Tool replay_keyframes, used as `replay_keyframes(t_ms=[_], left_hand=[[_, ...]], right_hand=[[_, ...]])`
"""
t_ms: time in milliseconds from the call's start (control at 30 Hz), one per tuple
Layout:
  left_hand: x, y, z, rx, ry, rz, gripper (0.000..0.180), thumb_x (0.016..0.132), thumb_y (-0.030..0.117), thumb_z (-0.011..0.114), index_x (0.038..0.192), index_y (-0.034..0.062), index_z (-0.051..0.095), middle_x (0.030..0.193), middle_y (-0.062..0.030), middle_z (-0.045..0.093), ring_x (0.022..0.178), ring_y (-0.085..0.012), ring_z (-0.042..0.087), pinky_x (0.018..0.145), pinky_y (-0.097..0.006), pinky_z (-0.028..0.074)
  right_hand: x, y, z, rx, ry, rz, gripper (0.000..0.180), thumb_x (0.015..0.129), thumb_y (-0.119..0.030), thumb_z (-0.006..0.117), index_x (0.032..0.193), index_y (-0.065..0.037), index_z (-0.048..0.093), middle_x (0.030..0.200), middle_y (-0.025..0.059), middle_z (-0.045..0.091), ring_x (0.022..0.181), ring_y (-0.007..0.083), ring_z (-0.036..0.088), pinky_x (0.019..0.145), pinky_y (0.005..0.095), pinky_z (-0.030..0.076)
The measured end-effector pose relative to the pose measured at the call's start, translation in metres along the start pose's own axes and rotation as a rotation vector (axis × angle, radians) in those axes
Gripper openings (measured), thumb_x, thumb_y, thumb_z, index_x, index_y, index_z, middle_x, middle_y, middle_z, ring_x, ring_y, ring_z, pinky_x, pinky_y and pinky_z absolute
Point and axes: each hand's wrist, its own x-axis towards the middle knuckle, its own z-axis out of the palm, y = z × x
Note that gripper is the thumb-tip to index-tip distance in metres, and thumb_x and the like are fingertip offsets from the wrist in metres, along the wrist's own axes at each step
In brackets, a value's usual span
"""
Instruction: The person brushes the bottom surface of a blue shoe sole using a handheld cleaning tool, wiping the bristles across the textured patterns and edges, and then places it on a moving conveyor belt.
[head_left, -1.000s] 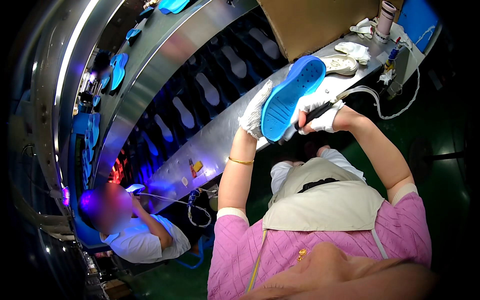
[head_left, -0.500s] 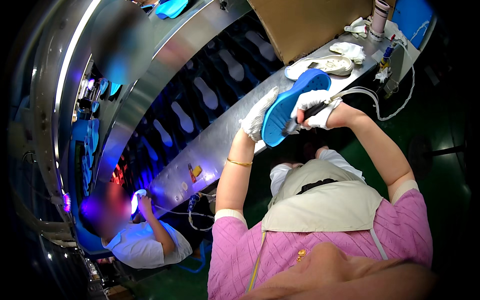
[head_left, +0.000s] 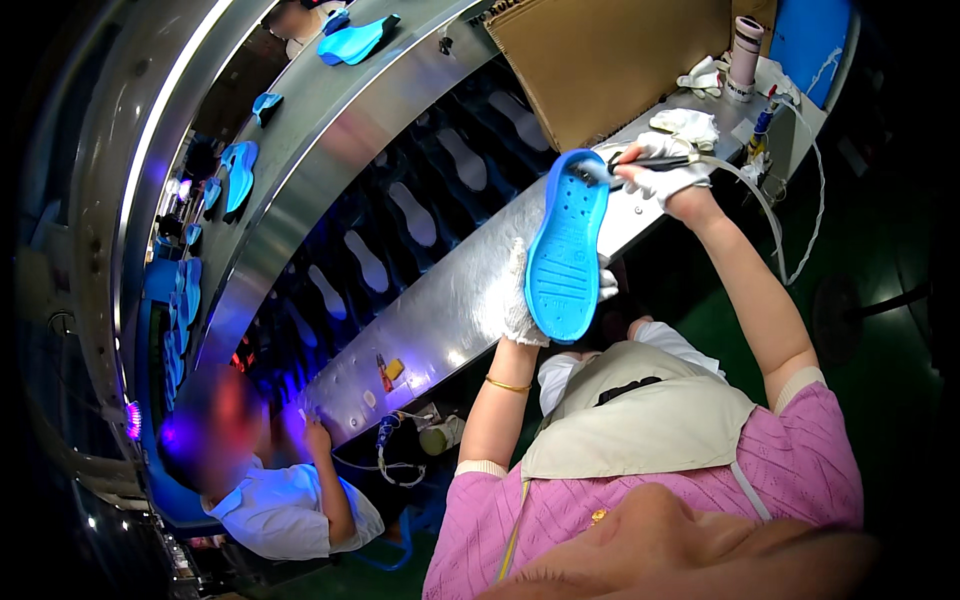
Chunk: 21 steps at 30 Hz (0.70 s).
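A blue shoe sole (head_left: 567,250) with a grooved tread stands upright in front of me, its tread side facing me. My left hand (head_left: 520,300), in a white glove, grips its lower end from behind. My right hand (head_left: 662,172), also gloved, holds a thin dark tool (head_left: 652,162) with a white cord against the sole's top end.
A steel bench (head_left: 450,310) runs beside a conveyor (head_left: 400,215) carrying white insole shapes. A brown cardboard box (head_left: 610,55), a pink cylinder (head_left: 745,55) and white gloves (head_left: 685,125) lie at the far end. Another person (head_left: 270,490) in a white shirt works at lower left.
The sole has turned more upright and swung left. My right hand has moved from its side up to its top end with the tool.
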Motion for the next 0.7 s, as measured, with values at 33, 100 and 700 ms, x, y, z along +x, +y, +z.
replay_keyframes(t_ms=[33, 100, 700], left_hand=[[0.000, -0.002, 0.001, 0.017, 0.000, -0.010, 0.084, 0.088, 0.064, 0.031, 0.135, -0.0066, 0.031, 0.122, -0.0305, 0.048, 0.104, -0.0466, 0.054, 0.093, -0.059, 0.042], [0.001, -0.002, 0.001, 0.037, 0.000, -0.016, 0.086, 0.087, 0.065, 0.031, 0.135, -0.0063, 0.031, 0.121, -0.0309, 0.048, 0.104, -0.0464, 0.054, 0.093, -0.059, 0.042], [-0.011, 0.000, 0.001, 0.204, 0.160, 0.199, 0.076, 0.090, 0.062, 0.031, 0.133, -0.0005, 0.037, 0.118, -0.0191, 0.056, 0.099, -0.0321, 0.060, 0.087, -0.043, 0.051]], right_hand=[[-0.002, -0.008, -0.001, -0.133, 0.093, 0.017, 0.004, 0.081, -0.005, 0.066, 0.083, -0.006, 0.063, 0.077, 0.0017, 0.062, 0.065, 0.0066, 0.057, 0.057, 0.0192, 0.044], [-0.010, 0.006, 0.011, -0.173, 0.074, -0.235, 0.009, 0.077, -0.001, 0.068, 0.082, -0.005, 0.062, 0.078, 0.0034, 0.063, 0.067, 0.0117, 0.059, 0.061, 0.0245, 0.047], [-0.029, -0.034, 0.038, -0.701, -0.220, -0.647, 0.012, 0.069, 0.000, 0.069, 0.078, -0.003, 0.062, 0.081, 0.0108, 0.062, 0.069, 0.0242, 0.060, 0.063, 0.0322, 0.047]])
